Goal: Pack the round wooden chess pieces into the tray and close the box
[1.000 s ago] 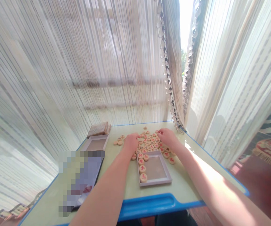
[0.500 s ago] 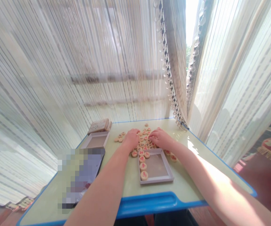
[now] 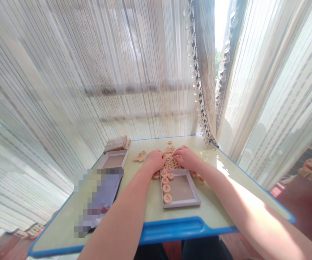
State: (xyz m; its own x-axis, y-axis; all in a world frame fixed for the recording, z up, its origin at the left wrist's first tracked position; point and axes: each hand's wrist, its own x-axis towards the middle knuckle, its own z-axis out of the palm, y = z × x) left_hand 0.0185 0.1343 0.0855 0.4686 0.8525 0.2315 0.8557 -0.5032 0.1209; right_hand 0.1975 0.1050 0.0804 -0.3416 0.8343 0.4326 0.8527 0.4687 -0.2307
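Wooden xiangqi pieces with red and dark characters lie heaped behind an open cardboard box half. Along the box's left side stand several red-marked pieces, one more beside the top one. My left hand rests over the heap's left side, palm down, fingers stretched toward the middle; some fingertips are hidden. From the right, my right hand reaches onto the heap with bent, parted fingers touching pieces. No piece is seen lifted in either hand.
A tablet-like device, partly blurred out, lies on the left of the blue-edged table. Behind it are another box half and a stacked block. Loose pieces lie left of my hands. String curtains hang behind.
My left hand has moved slightly right, over the heap, and now covers pieces at its left side. The right hand stays nearly in place. The view has shifted a little.
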